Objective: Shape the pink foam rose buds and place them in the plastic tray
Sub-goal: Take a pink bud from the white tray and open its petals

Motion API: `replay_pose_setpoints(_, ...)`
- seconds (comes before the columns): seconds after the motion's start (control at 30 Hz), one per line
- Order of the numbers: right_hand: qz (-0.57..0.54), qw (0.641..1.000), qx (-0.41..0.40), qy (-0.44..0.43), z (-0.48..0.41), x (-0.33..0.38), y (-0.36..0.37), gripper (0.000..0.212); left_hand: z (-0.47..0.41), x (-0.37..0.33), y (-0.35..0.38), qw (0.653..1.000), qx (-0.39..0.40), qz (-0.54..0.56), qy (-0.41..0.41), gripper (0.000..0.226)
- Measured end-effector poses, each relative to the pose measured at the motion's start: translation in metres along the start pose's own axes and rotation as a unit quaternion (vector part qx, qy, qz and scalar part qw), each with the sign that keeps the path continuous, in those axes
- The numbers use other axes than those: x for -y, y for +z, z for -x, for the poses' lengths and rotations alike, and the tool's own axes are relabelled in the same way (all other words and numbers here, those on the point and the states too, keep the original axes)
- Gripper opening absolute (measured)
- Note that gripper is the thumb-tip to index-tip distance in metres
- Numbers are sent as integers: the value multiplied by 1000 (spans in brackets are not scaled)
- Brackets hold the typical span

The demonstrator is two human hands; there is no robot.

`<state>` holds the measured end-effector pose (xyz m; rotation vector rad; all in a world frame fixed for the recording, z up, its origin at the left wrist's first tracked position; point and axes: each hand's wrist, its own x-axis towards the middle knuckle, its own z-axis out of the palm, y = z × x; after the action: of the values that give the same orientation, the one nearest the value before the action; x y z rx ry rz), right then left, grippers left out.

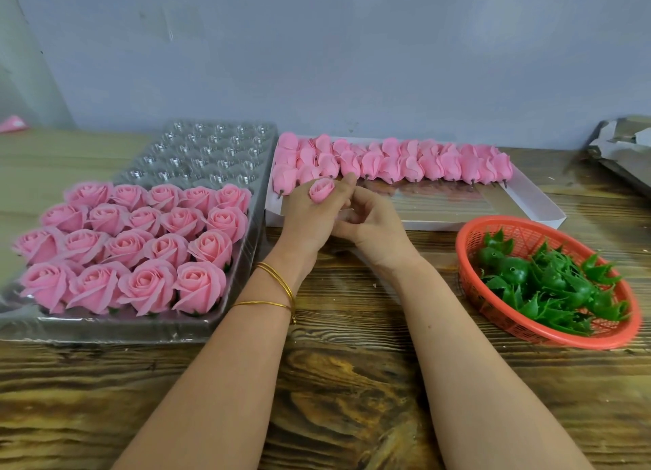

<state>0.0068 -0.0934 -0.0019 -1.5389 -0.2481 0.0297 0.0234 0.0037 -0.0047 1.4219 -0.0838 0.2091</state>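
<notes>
My left hand [310, 219] holds a small pink foam rose bud [320, 190] between its fingers, above the near left corner of the white box. My right hand [370, 223] is curled against the left hand's fingers just below the bud; what it grips is hidden. The clear plastic tray [197, 325] lies at the left with several opened pink roses [141, 244] filling its near rows; its far cups are bare. Several closed pink buds [405, 164] lie in rows in the white box [528, 201].
A red plastic basket [549, 335] with several green calyx pieces [549, 283] sits at the right on the wooden table [352, 381]. Crumpled grey wrapping [623, 145] lies at the far right. A grey wall stands behind.
</notes>
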Motion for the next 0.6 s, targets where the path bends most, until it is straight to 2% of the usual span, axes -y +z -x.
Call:
replay_pose_setpoints(0.27, -17, 998, 51, 10, 5, 3, -5, 35, 1, 0, -2, 1000, 9, -12, 26, 34)
replay_pose_setpoints(0.4, -15, 999, 35, 13, 4, 3, -3, 35, 0, -2, -1, 999, -6, -26, 21, 43)
replay_pose_setpoints(0.6, 26, 1000, -5, -12, 0, 0, -2, 37, 3, -4, 2, 1000, 3, -9, 8, 40)
